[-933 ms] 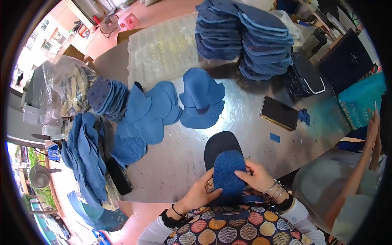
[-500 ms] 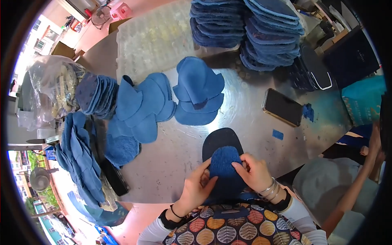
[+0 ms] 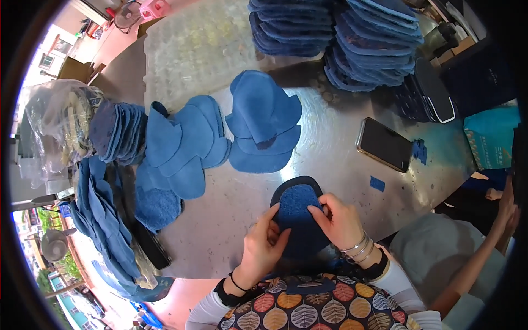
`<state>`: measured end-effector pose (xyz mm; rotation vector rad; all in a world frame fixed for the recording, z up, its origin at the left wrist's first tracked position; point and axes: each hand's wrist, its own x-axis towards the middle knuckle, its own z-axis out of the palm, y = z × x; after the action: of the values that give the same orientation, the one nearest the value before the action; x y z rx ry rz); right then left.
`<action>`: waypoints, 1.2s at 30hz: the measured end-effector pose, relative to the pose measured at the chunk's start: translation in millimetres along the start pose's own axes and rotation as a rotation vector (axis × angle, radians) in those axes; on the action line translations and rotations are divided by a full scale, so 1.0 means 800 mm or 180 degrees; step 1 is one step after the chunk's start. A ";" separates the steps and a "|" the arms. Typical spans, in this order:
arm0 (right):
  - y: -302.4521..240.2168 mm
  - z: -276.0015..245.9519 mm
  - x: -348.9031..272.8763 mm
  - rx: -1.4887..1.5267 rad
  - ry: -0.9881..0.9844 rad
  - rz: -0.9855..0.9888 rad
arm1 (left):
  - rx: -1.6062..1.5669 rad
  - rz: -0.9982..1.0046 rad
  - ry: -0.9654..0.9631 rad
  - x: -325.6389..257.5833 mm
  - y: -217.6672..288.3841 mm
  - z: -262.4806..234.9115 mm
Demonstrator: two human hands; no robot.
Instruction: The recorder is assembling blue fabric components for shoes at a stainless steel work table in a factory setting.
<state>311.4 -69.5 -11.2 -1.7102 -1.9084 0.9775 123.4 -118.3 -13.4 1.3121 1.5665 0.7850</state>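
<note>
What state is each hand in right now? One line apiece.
Left hand: closed on the left edge of the fuzzy blue pad.
Right hand: closed on its right edge, thumb on top.

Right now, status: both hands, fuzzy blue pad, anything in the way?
Left hand gripping fuzzy blue pad at left edge; right hand at right edge. Pad over dark rounded piece, rim showing beyond. Blue scrap, phone off right, apart from hands.

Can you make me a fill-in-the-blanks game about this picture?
1. The left hand and right hand hold a fuzzy piece coloured ____.
2. The silver bangles are on the person's ____ side.
3. The patterned cloth nearest the person is printed with colourful ____.

Missing words: blue; right; leaves.
</note>
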 end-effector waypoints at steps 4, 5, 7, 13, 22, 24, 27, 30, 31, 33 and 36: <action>0.003 0.003 0.002 -0.0040 -0.0023 0.0040 | 0.0110 0.0088 -0.0010 0.003 -0.004 0.001; 0.002 0.003 0.003 -0.0037 -0.0031 0.0042 | 0.0100 0.0040 -0.0013 0.004 -0.002 0.000; -0.002 0.001 0.005 0.0010 -0.0077 0.0116 | 0.0085 -0.0008 -0.0022 0.005 0.000 -0.001; -0.004 0.000 0.006 -0.0019 -0.0065 0.0168 | 0.0137 -0.0029 -0.0023 0.006 0.001 -0.001; -0.002 0.004 0.006 -0.0075 -0.0016 0.0191 | 0.0086 0.0010 0.0122 0.005 0.001 0.002; -0.002 0.005 0.006 -0.0104 0.0006 0.0168 | 0.0086 0.0047 0.0172 0.005 0.000 0.003; -0.001 0.006 0.006 -0.0119 0.0044 0.0129 | 0.0120 0.0131 0.0227 0.005 0.000 0.004; -0.002 0.007 0.006 -0.0114 0.0074 0.0133 | 0.0095 0.0162 0.0259 0.004 -0.001 0.006; -0.003 0.007 0.006 -0.0122 0.0084 0.0157 | 0.0095 0.0170 0.0262 0.004 -0.001 0.006; -0.004 0.007 0.006 -0.0125 0.0099 0.0161 | 0.0057 0.0163 0.0263 0.003 -0.002 0.006; -0.004 0.007 0.005 -0.0119 0.0117 0.0178 | 0.0042 0.0207 0.0191 0.003 -0.005 0.005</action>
<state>304.0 -66.7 -13.4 -1.7993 -1.8761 0.9297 125.7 -116.8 -19.0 1.3661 1.5851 0.8628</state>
